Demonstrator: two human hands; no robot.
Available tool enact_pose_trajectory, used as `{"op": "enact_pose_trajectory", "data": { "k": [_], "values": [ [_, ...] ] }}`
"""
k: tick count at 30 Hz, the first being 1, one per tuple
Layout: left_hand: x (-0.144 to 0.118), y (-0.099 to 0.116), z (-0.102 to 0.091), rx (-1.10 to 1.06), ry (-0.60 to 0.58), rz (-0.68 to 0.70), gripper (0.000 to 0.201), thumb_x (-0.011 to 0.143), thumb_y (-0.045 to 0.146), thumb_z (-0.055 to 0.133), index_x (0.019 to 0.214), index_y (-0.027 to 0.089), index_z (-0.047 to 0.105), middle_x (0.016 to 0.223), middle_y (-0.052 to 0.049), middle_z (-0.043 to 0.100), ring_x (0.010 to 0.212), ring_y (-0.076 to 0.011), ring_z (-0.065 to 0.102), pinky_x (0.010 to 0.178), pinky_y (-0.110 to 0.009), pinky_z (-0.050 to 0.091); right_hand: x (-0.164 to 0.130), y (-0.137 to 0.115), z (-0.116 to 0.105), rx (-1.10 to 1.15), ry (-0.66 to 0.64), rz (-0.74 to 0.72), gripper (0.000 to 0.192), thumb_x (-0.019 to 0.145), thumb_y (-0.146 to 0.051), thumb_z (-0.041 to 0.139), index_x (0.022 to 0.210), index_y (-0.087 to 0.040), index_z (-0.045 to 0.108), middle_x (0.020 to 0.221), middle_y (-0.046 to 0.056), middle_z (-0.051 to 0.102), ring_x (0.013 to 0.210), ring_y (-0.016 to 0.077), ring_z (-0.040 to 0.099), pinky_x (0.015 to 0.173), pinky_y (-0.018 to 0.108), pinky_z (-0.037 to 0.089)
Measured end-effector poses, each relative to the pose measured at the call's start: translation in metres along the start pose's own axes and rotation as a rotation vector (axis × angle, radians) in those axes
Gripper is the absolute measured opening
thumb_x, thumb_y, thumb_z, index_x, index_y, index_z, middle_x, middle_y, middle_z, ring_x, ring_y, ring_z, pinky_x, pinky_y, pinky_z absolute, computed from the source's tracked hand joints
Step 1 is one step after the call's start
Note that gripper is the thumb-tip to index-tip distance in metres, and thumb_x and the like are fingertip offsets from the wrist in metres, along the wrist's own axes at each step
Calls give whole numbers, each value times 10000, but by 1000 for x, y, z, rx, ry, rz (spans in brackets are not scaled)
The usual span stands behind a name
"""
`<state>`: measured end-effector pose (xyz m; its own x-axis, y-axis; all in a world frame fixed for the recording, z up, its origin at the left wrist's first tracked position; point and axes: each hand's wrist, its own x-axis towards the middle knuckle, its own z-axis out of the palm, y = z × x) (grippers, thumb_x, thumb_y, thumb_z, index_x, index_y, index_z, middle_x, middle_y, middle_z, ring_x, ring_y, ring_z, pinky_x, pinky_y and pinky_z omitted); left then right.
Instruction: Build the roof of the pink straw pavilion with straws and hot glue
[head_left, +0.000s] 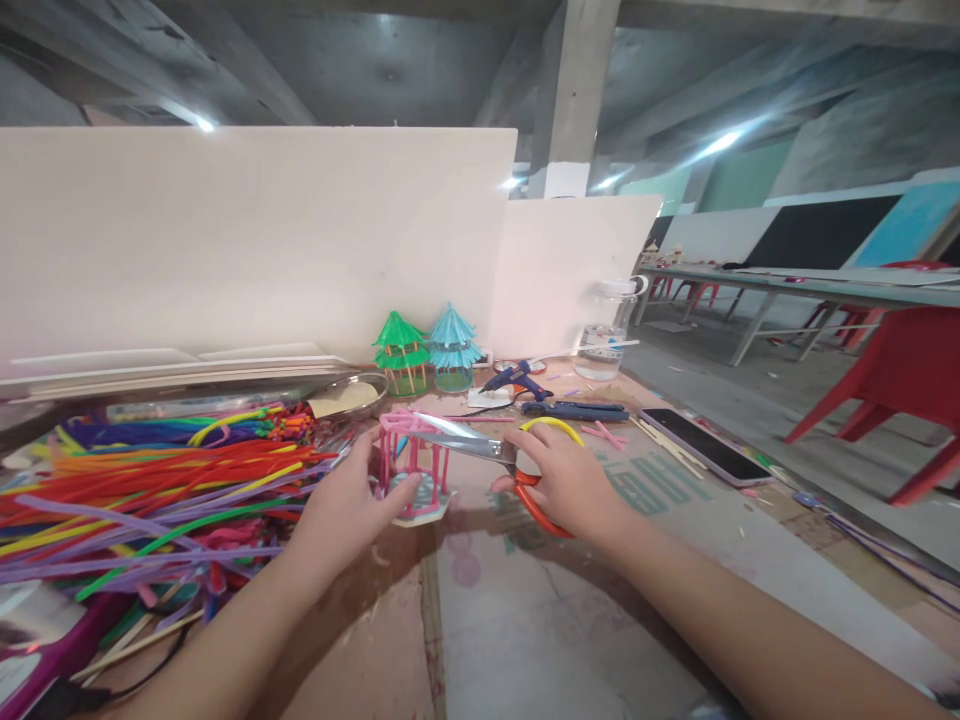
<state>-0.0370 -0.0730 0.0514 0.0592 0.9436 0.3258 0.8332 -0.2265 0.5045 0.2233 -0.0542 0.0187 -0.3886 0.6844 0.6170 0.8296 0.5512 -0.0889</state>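
A small pavilion-like model (417,462) with pink posts, a pink top ring and a pale patterned base is gripped by my left hand (351,490), fingers on its left side and thumb at the base. My right hand (559,475) is closed on a pair of scissors (480,447) with orange and yellow handles. The scissor blades point left and reach the model's pink top; whether they touch it I cannot tell. Behind the model stand a green tiered pavilion (403,352) and a light blue one (453,347).
Colourful pipe cleaners (172,490) are heaped at the left. Farther back lie a glue gun (517,380) and a dark blue tool (576,411). A clear water jug (606,330) stands at the back right, and a phone (705,446) lies nearer. White boards (255,240) wall off the rear.
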Motion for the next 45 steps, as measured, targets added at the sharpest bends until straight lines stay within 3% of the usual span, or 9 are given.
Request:
{"op": "enact_pose_trajectory", "data": {
  "k": [10, 17, 22, 28, 38, 45],
  "values": [
    [-1, 2, -1, 22, 14, -18, 667, 769, 560, 549, 1312, 178, 480, 1155, -113, 710, 1019, -322, 693, 826, -410, 530, 0, -4, -4, -8, -71, 67, 444, 863, -542, 662, 1149, -203, 674, 951, 103, 689, 876, 267, 660, 689, 316, 469],
    [1, -1, 2, -200, 25, -5, 574, 772, 565, 556, 1204, 187, 529, 1055, -83, 730, 1017, -293, 697, 860, -406, 546, 1, 1, -2, 97, 2, 131, 407, 877, -450, 671, 1172, -171, 642, 971, 106, 680, 856, 257, 643, 712, 337, 487],
    [2, -6, 6, -260, 12, -11, 619, 781, 532, 588, 1281, 186, 474, 1146, -107, 711, 1035, -290, 695, 887, -421, 546, 1, 1, 0, 103, 17, 86, 373, 887, -435, 656, 1160, -180, 640, 1019, 121, 681, 922, 272, 644, 779, 372, 507],
    [-1, -3, 4, -90, 59, -12, 687, 752, 546, 583, 1314, 179, 435, 1229, -142, 685, 1111, -328, 667, 923, -455, 520, -1, -2, 1, 50, -1, 78, 353, 877, -402, 681, 1154, -186, 648, 1000, 112, 679, 919, 269, 651, 763, 351, 507],
    [-3, -2, 1, 117, 113, -64, 705, 775, 554, 570, 1337, 161, 407, 1146, -137, 714, 1006, -331, 712, 774, -391, 542, -2, -13, 0, 45, -63, 148, 401, 873, -471, 669, 1175, -206, 658, 1027, 117, 689, 932, 279, 665, 729, 340, 492],
    [-3, 2, -2, 182, 160, -84, 691, 764, 496, 595, 1336, 146, 431, 1184, -154, 699, 1033, -334, 698, 798, -388, 537, -1, -15, -3, 48, -129, 149, 411, 880, -487, 653, 1179, -206, 656, 960, 97, 694, 810, 248, 664, 677, 322, 462]
  ]
}}
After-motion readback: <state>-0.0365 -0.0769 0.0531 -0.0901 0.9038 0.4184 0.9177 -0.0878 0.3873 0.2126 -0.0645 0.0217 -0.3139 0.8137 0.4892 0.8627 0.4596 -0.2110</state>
